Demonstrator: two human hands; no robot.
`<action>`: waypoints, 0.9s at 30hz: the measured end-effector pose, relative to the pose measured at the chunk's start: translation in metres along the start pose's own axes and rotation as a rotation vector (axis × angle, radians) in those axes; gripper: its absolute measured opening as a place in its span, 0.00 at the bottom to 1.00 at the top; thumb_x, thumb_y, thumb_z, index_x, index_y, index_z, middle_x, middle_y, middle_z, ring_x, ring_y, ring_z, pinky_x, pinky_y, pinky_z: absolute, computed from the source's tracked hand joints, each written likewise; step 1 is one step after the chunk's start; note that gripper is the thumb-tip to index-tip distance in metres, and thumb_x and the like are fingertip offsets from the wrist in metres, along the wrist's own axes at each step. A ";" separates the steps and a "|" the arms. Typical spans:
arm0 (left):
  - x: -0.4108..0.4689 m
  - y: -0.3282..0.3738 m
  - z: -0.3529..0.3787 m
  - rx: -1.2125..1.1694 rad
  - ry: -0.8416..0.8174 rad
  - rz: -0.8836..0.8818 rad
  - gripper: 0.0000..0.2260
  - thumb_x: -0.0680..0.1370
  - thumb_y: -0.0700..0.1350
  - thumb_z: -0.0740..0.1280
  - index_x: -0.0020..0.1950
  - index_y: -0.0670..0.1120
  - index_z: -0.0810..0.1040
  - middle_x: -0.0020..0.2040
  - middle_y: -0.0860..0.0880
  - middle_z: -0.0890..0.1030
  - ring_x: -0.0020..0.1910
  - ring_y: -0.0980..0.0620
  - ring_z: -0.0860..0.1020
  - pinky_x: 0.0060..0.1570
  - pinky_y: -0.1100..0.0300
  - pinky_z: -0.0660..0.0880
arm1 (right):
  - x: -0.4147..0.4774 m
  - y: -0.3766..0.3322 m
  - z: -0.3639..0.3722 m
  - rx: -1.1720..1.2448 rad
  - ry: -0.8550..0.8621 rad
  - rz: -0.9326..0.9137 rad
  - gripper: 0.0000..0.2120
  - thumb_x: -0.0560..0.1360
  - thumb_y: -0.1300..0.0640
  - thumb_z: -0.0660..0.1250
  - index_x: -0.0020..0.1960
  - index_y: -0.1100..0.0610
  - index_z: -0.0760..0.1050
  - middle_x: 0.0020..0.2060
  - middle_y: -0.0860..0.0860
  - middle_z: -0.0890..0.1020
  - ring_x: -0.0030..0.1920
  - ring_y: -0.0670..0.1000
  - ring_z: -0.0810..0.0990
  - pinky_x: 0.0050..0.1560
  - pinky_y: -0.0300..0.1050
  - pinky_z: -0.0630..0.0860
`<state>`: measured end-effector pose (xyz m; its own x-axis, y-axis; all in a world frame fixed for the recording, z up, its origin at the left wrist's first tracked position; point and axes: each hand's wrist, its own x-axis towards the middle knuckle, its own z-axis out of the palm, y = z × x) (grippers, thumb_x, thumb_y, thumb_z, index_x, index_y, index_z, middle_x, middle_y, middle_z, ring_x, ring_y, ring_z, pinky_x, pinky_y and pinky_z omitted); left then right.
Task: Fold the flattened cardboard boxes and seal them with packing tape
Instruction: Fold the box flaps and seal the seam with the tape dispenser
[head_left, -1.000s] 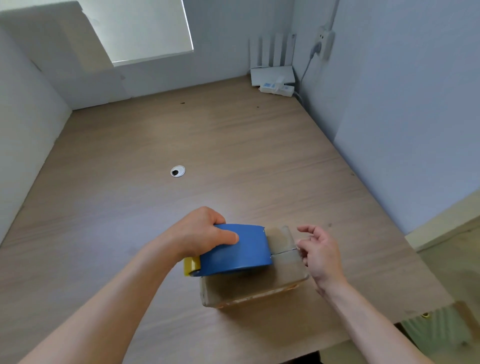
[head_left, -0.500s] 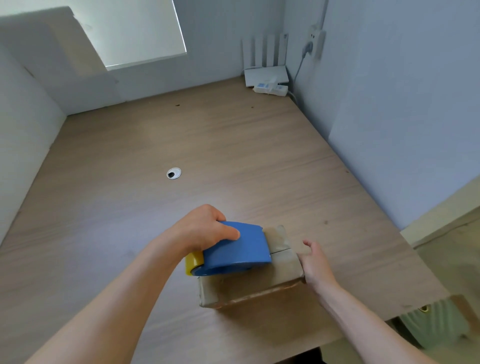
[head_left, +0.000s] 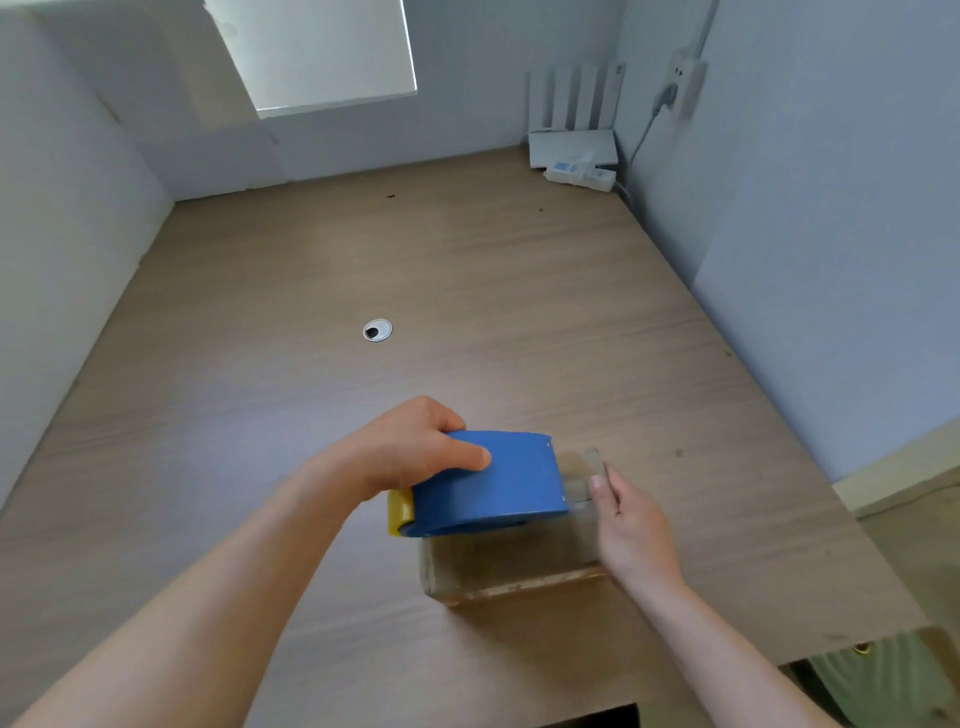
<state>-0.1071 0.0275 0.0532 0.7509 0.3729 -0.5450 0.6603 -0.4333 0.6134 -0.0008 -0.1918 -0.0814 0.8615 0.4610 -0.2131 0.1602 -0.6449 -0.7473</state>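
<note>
Near the front edge of the wood-grain desk (head_left: 467, 270), gripping the blue plastic tape dispenser (head_left: 498, 483) in a curled left hand (head_left: 410, 447) atop the small brown cardboard box (head_left: 509, 564), steadying its right end with a flat right hand (head_left: 631, 530), risking wrinkled clear tape (head_left: 582, 465) if pulled askew

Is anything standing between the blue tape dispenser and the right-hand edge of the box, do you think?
Only the right hand, resting against that edge of the box; the dispenser sits in the left hand.
</note>
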 end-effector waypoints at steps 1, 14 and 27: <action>-0.011 -0.014 -0.010 -0.027 0.014 -0.004 0.14 0.68 0.54 0.71 0.33 0.46 0.73 0.32 0.50 0.74 0.31 0.53 0.72 0.35 0.56 0.66 | 0.001 0.001 -0.001 0.009 0.012 -0.015 0.21 0.84 0.50 0.56 0.74 0.57 0.71 0.69 0.53 0.76 0.70 0.53 0.73 0.66 0.43 0.68; -0.079 -0.133 -0.047 -0.205 0.024 -0.106 0.20 0.65 0.54 0.71 0.40 0.36 0.74 0.33 0.49 0.74 0.33 0.50 0.71 0.40 0.56 0.62 | 0.007 0.006 0.004 -0.050 0.039 -0.056 0.20 0.84 0.54 0.58 0.68 0.65 0.75 0.65 0.60 0.78 0.68 0.58 0.75 0.67 0.50 0.69; -0.067 -0.138 -0.033 0.063 0.129 -0.169 0.15 0.72 0.51 0.72 0.37 0.40 0.75 0.31 0.51 0.73 0.29 0.54 0.70 0.32 0.59 0.64 | 0.006 0.004 0.005 -0.056 0.039 -0.064 0.19 0.84 0.54 0.58 0.69 0.64 0.74 0.66 0.59 0.78 0.69 0.57 0.74 0.65 0.45 0.67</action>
<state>-0.2483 0.0892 0.0239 0.6272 0.5449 -0.5565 0.7780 -0.4049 0.4804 0.0025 -0.1886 -0.0895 0.8664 0.4792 -0.1407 0.2412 -0.6483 -0.7222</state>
